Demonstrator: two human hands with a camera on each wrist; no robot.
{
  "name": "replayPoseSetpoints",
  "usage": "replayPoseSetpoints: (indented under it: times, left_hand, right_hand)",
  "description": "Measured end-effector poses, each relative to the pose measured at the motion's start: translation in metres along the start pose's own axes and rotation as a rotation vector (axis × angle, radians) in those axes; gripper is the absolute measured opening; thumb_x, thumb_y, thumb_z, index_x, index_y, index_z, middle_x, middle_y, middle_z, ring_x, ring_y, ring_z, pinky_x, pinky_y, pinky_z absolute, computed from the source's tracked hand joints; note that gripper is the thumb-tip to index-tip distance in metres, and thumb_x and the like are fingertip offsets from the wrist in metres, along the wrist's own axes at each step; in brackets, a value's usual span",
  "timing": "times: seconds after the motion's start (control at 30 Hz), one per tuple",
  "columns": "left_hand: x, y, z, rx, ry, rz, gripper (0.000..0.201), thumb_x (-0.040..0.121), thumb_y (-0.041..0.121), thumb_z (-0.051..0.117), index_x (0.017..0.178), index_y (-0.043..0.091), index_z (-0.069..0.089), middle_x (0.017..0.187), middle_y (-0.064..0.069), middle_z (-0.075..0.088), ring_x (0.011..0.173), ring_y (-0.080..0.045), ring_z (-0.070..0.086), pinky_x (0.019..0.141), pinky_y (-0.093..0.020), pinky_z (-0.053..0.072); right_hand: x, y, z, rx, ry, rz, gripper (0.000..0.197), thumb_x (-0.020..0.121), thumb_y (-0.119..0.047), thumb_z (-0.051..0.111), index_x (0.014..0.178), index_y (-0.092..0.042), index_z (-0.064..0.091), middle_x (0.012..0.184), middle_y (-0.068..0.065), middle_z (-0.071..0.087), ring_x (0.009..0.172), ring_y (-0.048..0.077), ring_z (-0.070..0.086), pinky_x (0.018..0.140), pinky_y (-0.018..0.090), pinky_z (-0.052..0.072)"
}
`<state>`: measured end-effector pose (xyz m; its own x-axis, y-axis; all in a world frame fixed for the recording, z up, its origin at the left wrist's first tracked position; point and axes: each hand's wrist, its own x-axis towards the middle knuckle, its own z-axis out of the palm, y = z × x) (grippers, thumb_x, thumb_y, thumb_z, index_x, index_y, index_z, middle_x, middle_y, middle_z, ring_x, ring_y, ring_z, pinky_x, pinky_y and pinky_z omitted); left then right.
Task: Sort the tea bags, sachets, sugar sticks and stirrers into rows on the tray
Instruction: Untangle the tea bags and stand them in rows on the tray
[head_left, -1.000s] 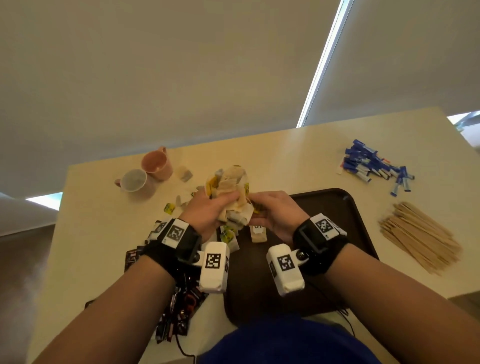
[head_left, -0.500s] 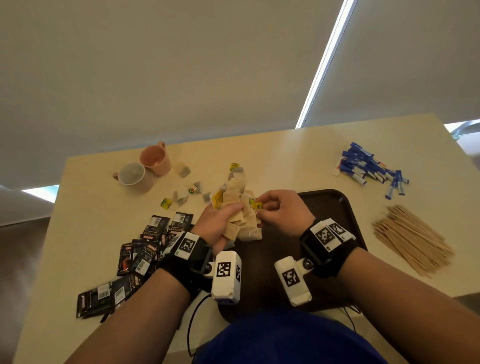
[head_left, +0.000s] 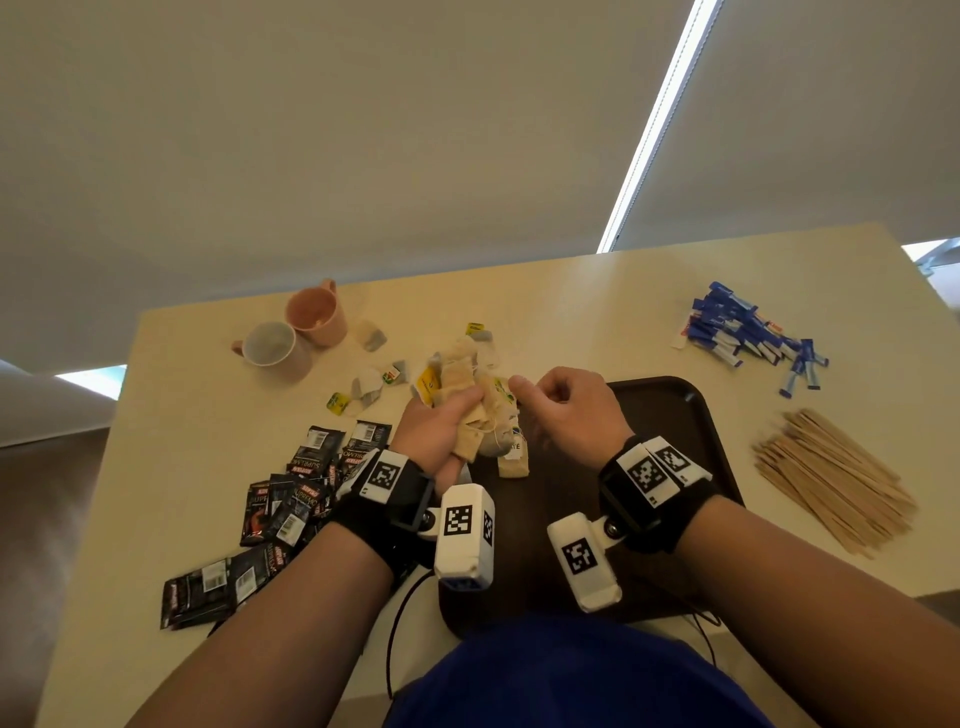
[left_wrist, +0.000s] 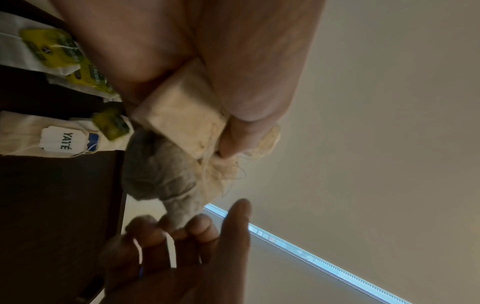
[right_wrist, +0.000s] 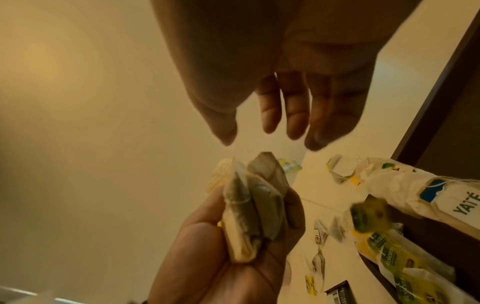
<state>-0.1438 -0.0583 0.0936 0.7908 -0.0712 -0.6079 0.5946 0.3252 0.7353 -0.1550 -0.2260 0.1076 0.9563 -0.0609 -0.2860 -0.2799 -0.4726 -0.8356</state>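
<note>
Left hand (head_left: 436, 434) gripped the tea-bag bunch (head_left: 470, 402) as before. Right hand (head_left: 563, 410), pinching at the bunch half a second earlier, had drawn just clear, fingers loosely curled, holding nothing. One tea bag (head_left: 513, 460) lay on the tray (head_left: 691, 426) between the hands; row barely begun.

Tray (head_left: 670, 410) dark brown; sugar sticks (head_left: 748, 332) blue-white; sachets (head_left: 291, 499) black; stirrers (head_left: 831, 488) tan; mugs (head_left: 291, 338) pink
</note>
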Motion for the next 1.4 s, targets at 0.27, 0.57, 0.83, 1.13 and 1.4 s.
replayPoseSetpoints:
  times: [0.27, 0.57, 0.83, 1.13, 1.4]
  left_hand:
    - [0.001, 0.004, 0.001, -0.101, 0.131, 0.000, 0.028, 0.093, 0.009, 0.065, 0.119, -0.001, 0.065, 0.107, -0.023, 0.072, 0.098, -0.037, 0.072, 0.088, -0.054, 0.057]
    - [0.002, 0.007, -0.008, -0.121, 0.156, 0.017, 0.005, 0.092, 0.010, 0.066, 0.092, 0.007, 0.071, 0.084, -0.013, 0.075, 0.078, -0.027, 0.072, 0.089, -0.052, 0.055]
    - [0.006, 0.012, -0.014, -0.055, 0.209, -0.031, 0.018, 0.082, 0.026, 0.076, 0.084, 0.008, 0.076, 0.084, -0.015, 0.074, 0.076, -0.032, 0.072, 0.077, -0.046, 0.056]
    - [0.004, 0.012, -0.010, -0.043, 0.213, -0.076, 0.041, 0.077, 0.026, 0.071, 0.113, 0.007, 0.062, 0.092, -0.020, 0.068, 0.061, -0.027, 0.066, 0.051, -0.033, 0.051]
    - [0.000, 0.009, -0.006, 0.102, -0.005, 0.002, 0.008, 0.091, 0.009, 0.063, 0.093, 0.008, 0.071, 0.079, -0.014, 0.070, 0.058, -0.024, 0.066, 0.043, -0.025, 0.048]
  right_hand:
    - [-0.004, -0.010, 0.003, 0.173, -0.173, -0.021, 0.018, 0.085, -0.009, 0.075, 0.092, 0.004, 0.065, 0.083, 0.021, 0.072, 0.060, 0.016, 0.068, 0.057, 0.022, 0.057]
    - [-0.003, -0.003, -0.001, 0.576, -0.169, 0.190, 0.020, 0.090, 0.007, 0.061, 0.102, -0.008, 0.064, 0.094, 0.013, 0.070, 0.076, 0.023, 0.067, 0.059, 0.030, 0.057]
    - [-0.003, -0.002, -0.012, 0.866, -0.199, 0.314, 0.025, 0.090, 0.006, 0.040, 0.076, -0.005, 0.058, 0.076, 0.014, 0.060, 0.064, 0.024, 0.052, 0.060, 0.034, 0.040]
    - [-0.001, -0.004, -0.017, 0.977, -0.268, 0.310, 0.030, 0.080, -0.018, 0.052, 0.108, -0.008, 0.057, 0.077, 0.007, 0.056, 0.063, 0.016, 0.049, 0.056, 0.029, 0.034]
    - [0.004, -0.014, -0.014, 0.454, -0.152, 0.026, 0.018, 0.095, -0.012, 0.061, 0.112, -0.008, 0.064, 0.067, -0.002, 0.060, 0.061, 0.009, 0.051, 0.055, 0.022, 0.042]
